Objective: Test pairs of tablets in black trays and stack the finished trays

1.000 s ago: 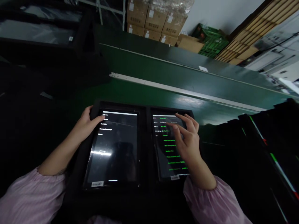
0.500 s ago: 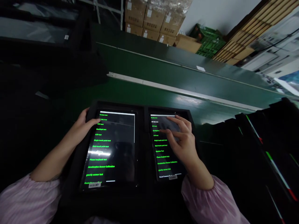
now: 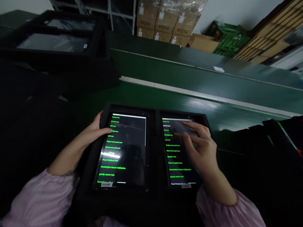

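Two tablets lie side by side in a black tray. The left tablet and the right tablet both show a list of test names, mostly in green letters. My left hand grips the tray's left side, its thumb reaching onto the left tablet's screen beside the upper lines; its other fingers are mostly hidden. Above the right tablet is my right hand, holding nothing, with fingers apart and stretched toward the upper part of the screen. Whether a fingertip touches the glass I cannot tell.
A green bench with a pale metal strip runs beyond the tray. Stacked black trays holding tablets stand at left, more dark trays at right. Cardboard boxes and green crates are behind.
My view has shifted, so the scene sits further right. My left thumb has slid down the left tablet's edge by about a line or two. My right hand keeps nearly the same pose.
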{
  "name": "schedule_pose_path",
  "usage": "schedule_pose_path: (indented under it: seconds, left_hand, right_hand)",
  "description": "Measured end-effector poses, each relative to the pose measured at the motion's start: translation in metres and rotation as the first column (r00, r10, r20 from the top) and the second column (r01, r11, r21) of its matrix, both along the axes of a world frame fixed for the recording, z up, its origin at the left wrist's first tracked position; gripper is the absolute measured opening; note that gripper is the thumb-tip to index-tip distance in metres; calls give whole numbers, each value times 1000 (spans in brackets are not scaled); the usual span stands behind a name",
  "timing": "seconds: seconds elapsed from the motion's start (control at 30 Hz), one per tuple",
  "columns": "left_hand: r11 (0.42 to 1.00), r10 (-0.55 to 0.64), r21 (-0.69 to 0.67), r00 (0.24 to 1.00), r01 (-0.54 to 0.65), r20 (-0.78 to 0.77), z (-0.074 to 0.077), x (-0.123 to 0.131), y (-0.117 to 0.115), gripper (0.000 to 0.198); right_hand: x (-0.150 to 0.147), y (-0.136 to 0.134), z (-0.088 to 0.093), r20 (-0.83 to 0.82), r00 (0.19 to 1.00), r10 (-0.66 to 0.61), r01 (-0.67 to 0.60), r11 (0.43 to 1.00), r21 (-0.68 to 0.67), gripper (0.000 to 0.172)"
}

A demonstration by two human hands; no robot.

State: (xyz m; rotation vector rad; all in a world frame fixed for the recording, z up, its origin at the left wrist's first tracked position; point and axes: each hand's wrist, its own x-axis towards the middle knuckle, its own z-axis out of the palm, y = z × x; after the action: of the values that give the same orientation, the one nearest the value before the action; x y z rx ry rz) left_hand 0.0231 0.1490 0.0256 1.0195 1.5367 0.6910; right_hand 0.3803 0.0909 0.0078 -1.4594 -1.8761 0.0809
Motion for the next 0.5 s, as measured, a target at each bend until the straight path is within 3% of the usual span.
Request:
schedule_pose_path:
  seconds: [0.23,0.5]
  left_hand:
    - [999,30,-13,998,-30,48,-3,-4,-2,90]
    - [996,86,-12,996,-86,0,-4,-2,0,88]
  right_hand:
    - [1,-1,0,-46,999,-15,14,1000,-22,33]
    - [1,-1,1,-52,998,-40,38,998,-46,34]
